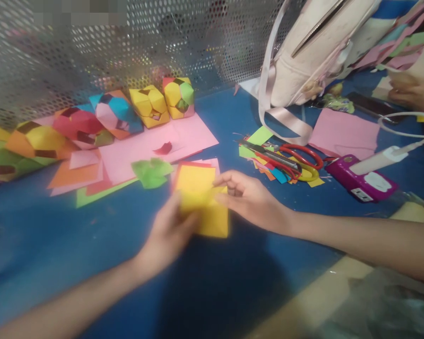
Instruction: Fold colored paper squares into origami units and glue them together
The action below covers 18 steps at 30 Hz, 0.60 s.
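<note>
A yellow square of paper (214, 221) is held low over the blue table, slightly blurred. My left hand (169, 230) grips it at its left side, with the thumb over the front. My right hand (249, 200) is closed in a pinch at its upper right edge. Just behind lies another yellow sheet (196, 176), partly covered; whether it is separate from the held paper I cannot tell. Red and pink sheets show beneath. Left of these rests a crumpled-looking green folded paper (151, 173) on pink sheets (134, 155).
Several folded paper balls (149, 106) line the perforated metal panel (144, 52). On the right are scissors (300, 162) over paper scraps, a purple power adapter (362, 179) with a white plug, a pink sheet (344, 132) and a white bag (304, 61). Another person's hand (411, 89) is at far right.
</note>
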Each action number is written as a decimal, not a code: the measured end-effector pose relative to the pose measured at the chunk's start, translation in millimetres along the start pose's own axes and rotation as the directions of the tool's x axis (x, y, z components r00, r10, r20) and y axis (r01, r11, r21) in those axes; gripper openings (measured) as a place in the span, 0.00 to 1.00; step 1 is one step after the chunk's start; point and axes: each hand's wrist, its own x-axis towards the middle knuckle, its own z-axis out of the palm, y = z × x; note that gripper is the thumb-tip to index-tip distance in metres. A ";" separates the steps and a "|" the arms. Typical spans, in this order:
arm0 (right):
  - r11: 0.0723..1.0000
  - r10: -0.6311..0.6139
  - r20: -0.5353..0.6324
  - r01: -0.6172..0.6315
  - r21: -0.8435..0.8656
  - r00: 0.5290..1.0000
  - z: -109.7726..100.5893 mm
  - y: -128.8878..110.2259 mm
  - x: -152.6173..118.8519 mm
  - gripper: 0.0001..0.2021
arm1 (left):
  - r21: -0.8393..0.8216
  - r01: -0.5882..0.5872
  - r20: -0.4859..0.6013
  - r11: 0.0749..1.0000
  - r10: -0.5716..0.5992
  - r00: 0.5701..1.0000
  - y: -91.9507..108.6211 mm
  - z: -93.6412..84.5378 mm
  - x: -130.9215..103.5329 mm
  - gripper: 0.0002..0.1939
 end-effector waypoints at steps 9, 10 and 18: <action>0.976 0.044 -0.114 -0.018 0.215 0.993 16.1 1.1 8.5 0.09 | -0.078 0.004 -0.142 0.997 -0.015 0.990 6.1 1.3 -1.7 0.21; 0.979 0.035 -0.101 -0.014 0.203 0.994 15.9 0.8 7.5 0.09 | -0.071 0.007 -0.147 0.997 -0.017 0.989 6.0 0.5 -1.8 0.21; 0.992 -0.074 -0.020 0.076 0.100 0.997 11.7 4.2 2.2 0.08 | -0.113 0.005 -0.075 0.994 -0.014 0.997 2.6 -2.9 2.0 0.15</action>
